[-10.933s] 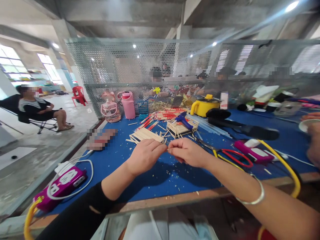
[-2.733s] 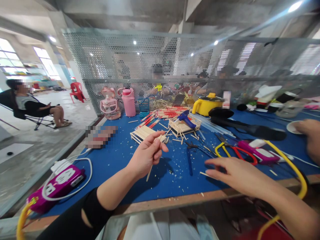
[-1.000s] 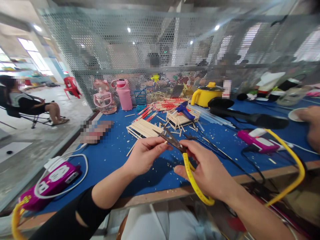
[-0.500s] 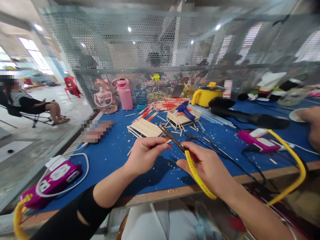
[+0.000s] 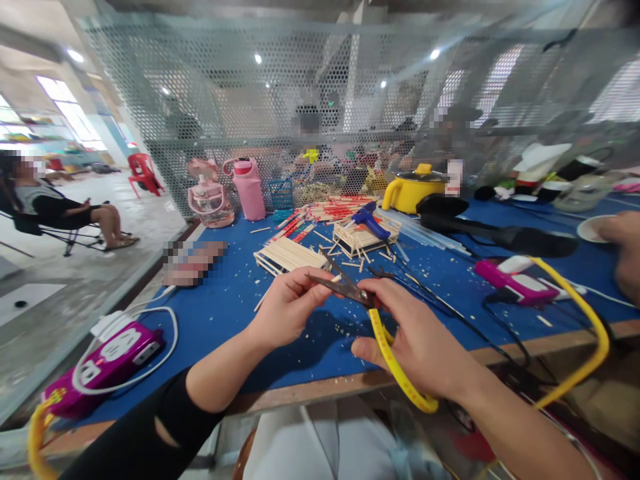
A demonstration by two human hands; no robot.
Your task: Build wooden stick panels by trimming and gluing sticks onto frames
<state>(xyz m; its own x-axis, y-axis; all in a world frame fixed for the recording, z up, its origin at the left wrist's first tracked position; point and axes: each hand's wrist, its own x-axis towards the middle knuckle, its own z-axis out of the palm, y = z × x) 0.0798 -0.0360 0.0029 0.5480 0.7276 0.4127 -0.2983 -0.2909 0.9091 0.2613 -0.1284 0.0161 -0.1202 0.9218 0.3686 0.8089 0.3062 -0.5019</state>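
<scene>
Yellow-handled scissors [image 5: 363, 295], blades parted, fill the right hand [image 5: 420, 340]; at its ten o'clock, the left hand [image 5: 283, 310] pinches a wooden stick [image 5: 337, 278] between the blades. Fingertips so close risk a nick; towards twelve, blade tips could snag the slatted stick platform [image 5: 290, 255].

Here's the blue desk [image 5: 283, 367], wood along its near edge, with the slatted stick panel [image 5: 287, 257] right there. Just right of that panel sits a stick frame [image 5: 349, 247], and behind it spreads a heap of red-marked sticks [image 5: 337, 211]. Back left of the panel, a pink bottle [image 5: 251, 195] stands; back right, the yellow pot [image 5: 413, 193]. Purple power strips lie to its left [image 5: 107, 363] and right [image 5: 523, 283], and pale crumbs [image 5: 341, 327] dot the blue nearer than the panel.
</scene>
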